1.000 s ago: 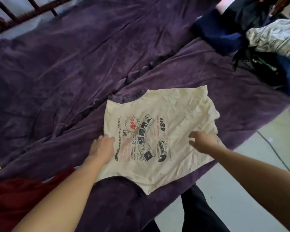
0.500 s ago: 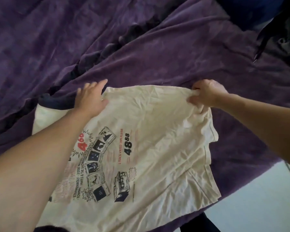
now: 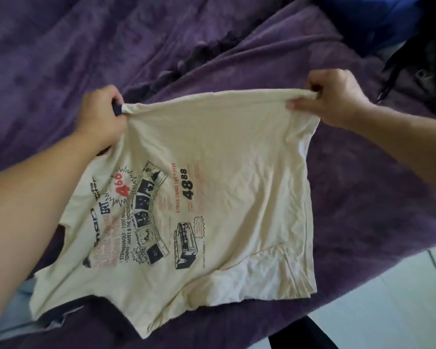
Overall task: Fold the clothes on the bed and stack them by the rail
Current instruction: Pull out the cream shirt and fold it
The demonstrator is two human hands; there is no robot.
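Both hands are closed on the far edge of the cream T-shirt (image 3: 224, 172): left hand (image 3: 102, 117) at one corner, right hand (image 3: 337, 96) at the other. The shirt drapes over the purple bed (image 3: 363, 185) near its floor-side edge.

Both hands have closed since a moment ago: the left hand (image 3: 102, 117), flat before, now pinches the cream T-shirt (image 3: 227, 157) at its far left corner, and the right hand (image 3: 336, 96) grips the far right corner, lifting that edge taut off the bed (image 3: 237, 54).

cream T-shirt (image 3: 237, 159) print: "48 88", "STEREO TAPE PLAYER", "STEPPENWOLF", "GRT"
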